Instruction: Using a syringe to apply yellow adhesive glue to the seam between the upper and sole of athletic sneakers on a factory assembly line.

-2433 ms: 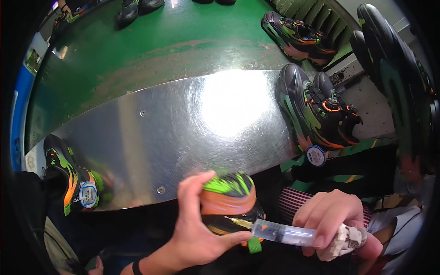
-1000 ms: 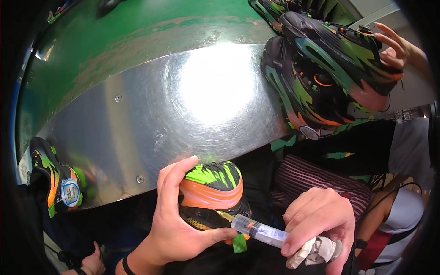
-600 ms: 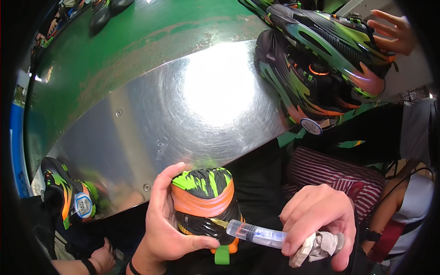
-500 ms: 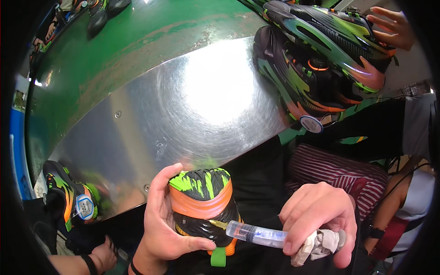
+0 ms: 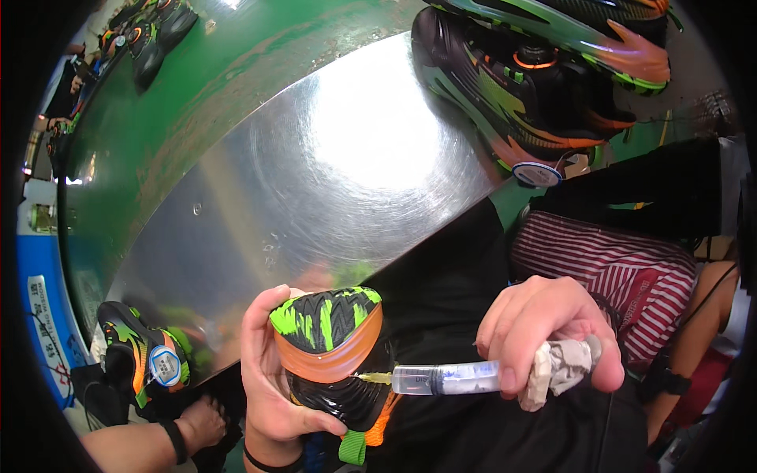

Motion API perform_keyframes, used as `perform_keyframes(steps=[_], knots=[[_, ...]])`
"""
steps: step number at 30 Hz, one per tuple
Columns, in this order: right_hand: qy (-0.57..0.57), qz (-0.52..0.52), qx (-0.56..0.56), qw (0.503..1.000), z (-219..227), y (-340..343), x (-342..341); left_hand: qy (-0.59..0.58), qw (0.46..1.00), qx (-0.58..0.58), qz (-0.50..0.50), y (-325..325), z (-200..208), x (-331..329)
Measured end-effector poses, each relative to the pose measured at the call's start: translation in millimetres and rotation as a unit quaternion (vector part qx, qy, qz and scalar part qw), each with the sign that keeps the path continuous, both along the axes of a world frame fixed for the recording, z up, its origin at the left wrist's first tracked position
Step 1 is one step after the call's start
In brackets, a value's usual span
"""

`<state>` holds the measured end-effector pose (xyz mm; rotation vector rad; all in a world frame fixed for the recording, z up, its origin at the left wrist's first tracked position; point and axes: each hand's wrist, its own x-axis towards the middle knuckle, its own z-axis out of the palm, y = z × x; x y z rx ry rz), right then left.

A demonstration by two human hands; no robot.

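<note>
Left hand [image 5: 272, 386] grips shoe [image 5: 327, 359], heel foremost, sole uppermost. Right hand [image 5: 540, 331] holds syringe [image 5: 457, 378]; long axis near-horizontal, needle [image 5: 376, 378] pointing left at heel.

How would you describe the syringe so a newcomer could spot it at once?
From the metal plate, look down to the right hand. It holds a syringe pointing left at a shoe in the left hand. Its clear barrel and yellow tip set it apart from the shoe.

Shoe [image 5: 330, 356] in left grip [image 5: 272, 386], syringe [image 5: 445, 378] in right grip [image 5: 546, 327].
</note>
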<state>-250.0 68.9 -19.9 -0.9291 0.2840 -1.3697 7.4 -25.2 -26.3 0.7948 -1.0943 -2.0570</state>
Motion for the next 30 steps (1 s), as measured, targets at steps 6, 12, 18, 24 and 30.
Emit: perform_keyframes(steps=[6,12,18,24,30], knots=[[-0.079,0.003,0.03,0.996,-17.4,2.7,2.4,-0.027,0.999,-0.005,0.029,1.0,5.4,-2.0],[-0.094,0.014,0.097,0.991,-16.7,9.8,0.1,-0.063,0.997,0.006,0.047,1.8,12.1,-4.2],[-0.047,0.031,0.193,0.98,-13.4,10.0,-6.8,-0.071,0.996,0.002,0.05,1.1,14.6,-5.2],[-0.056,0.034,0.227,0.972,-17.3,9.6,-8.5,-0.073,0.995,0.011,0.062,3.6,17.6,-6.4],[-0.09,0.018,0.194,0.977,-27.4,7.7,-5.2,-0.086,0.994,0.013,0.064,4.1,19.2,-5.4]])
